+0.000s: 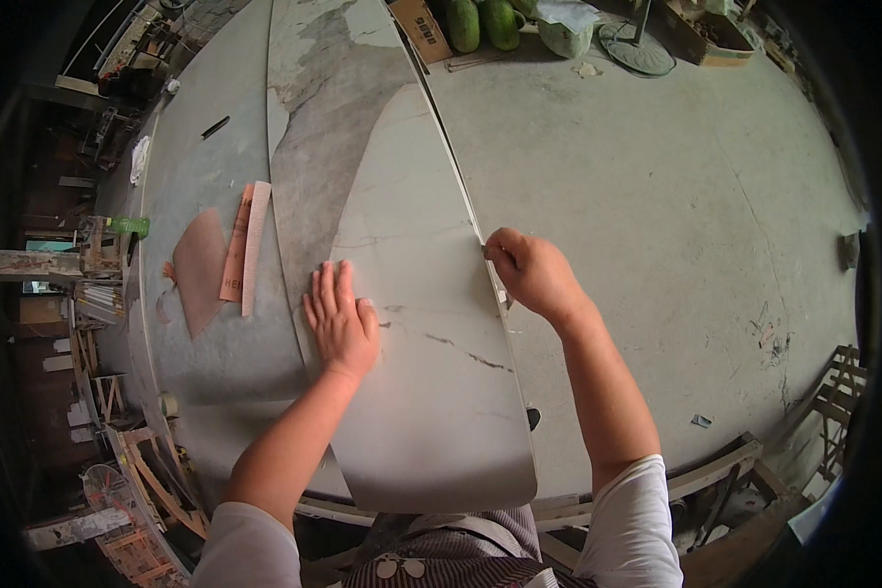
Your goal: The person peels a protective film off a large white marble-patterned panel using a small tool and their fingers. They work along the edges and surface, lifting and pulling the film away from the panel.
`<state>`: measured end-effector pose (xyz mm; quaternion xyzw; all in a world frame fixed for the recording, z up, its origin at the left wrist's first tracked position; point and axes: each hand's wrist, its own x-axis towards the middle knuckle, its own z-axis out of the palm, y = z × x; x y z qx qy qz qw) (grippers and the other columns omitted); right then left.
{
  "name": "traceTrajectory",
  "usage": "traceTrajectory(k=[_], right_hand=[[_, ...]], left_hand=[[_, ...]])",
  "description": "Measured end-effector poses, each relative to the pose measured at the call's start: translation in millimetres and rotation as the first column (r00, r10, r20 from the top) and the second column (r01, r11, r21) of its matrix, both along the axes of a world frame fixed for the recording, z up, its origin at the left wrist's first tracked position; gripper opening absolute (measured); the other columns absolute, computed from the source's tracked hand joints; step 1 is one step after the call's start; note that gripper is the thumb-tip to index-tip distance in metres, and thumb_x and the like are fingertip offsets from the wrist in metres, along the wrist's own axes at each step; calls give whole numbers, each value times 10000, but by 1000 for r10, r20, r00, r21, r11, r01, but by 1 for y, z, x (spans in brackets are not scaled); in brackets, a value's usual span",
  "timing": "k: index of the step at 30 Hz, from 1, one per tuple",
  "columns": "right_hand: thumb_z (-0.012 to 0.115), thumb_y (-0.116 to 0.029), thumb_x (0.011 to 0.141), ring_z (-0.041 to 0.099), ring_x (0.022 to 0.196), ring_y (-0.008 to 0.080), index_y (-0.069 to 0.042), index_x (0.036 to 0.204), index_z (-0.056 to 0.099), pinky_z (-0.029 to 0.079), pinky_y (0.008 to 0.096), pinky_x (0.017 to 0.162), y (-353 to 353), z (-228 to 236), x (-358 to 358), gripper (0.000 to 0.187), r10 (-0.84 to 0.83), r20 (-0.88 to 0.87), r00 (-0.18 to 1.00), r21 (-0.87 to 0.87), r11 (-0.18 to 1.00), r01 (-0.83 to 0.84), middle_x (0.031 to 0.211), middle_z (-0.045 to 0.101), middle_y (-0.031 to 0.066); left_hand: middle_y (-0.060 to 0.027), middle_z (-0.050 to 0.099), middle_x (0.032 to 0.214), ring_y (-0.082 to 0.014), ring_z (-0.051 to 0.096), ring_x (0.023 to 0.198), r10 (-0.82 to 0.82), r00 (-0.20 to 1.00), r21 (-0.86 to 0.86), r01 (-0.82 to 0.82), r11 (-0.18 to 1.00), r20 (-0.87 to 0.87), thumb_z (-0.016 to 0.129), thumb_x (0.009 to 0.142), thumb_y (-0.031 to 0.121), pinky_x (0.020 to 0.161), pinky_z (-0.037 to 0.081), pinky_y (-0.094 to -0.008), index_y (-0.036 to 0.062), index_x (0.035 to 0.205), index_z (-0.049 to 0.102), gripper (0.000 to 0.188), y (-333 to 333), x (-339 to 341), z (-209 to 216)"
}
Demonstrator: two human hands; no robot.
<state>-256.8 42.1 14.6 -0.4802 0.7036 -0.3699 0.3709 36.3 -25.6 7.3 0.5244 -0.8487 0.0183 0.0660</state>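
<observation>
A long pale marble-patterned slab (421, 294) with a rounded near end lies on a grey workbench (206, 363). My left hand (341, 318) rests flat on the slab's left part, fingers together and pointing away. My right hand (527, 272) is closed at the slab's right edge, pinching something small against that edge; what it grips is too small to tell.
Strips and a curved piece of brown sandpaper (235, 250) lie on the bench left of the slab. A black marker (216, 126) lies farther back. On the concrete floor (657, 196) at the far end are green melons (482, 24), a cardboard box (421, 29) and a fan base (637, 49).
</observation>
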Motion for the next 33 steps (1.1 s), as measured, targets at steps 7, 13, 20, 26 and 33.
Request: traceTrajectory(k=[7, 13, 20, 26, 33], right_hand=[[536, -179, 925, 623, 761, 394, -87, 956, 646, 501, 468, 673, 10, 3, 4, 147, 7, -12, 1000, 18, 1000, -6, 794, 666, 166], [545, -177, 926, 627, 777, 394, -72, 952, 644, 504, 470, 684, 19, 1, 8, 147, -15, -53, 999, -29, 999, 13, 806, 670, 167], [549, -153, 926, 636, 740, 374, -61, 950, 649, 509, 449, 664, 38, 6, 12, 139, 10, -73, 997, 16, 1000, -8, 782, 675, 155], [559, -131, 929, 645, 739, 348, -53, 960, 652, 515, 419, 670, 54, 8, 18, 125, 1, -71, 997, 18, 1000, 0, 788, 683, 145], [545, -153, 919, 615, 717, 380, -72, 916, 618, 494, 468, 640, 66, 7, 22, 109, -10, -44, 999, -1, 1000, 10, 743, 649, 149]], left_hand=[[-197, 281, 1578, -384, 237, 1473, 7, 1000, -2, -7, 1000, -6, 460, 952, 246, 1186, 134, -582, 91, 1534, 295, 624, -1, 0, -1], [-196, 286, 1575, -384, 239, 1473, 3, 1000, -12, -3, 1000, 0, 462, 950, 248, 1185, 143, -581, 97, 1535, 296, 626, -1, 0, -1], [-195, 289, 1574, -384, 242, 1471, -2, 1000, -11, 2, 1000, 4, 460, 953, 255, 1183, 153, -578, 98, 1538, 288, 630, -2, 0, 0], [-193, 293, 1571, -380, 245, 1470, -9, 1000, -17, 9, 1000, -14, 456, 959, 255, 1183, 157, -574, 102, 1539, 288, 622, -3, 0, -1], [-190, 299, 1568, -376, 261, 1463, -3, 1000, -28, 2, 1000, -15, 456, 962, 251, 1184, 159, -573, 109, 1535, 298, 611, -2, 0, -2]])
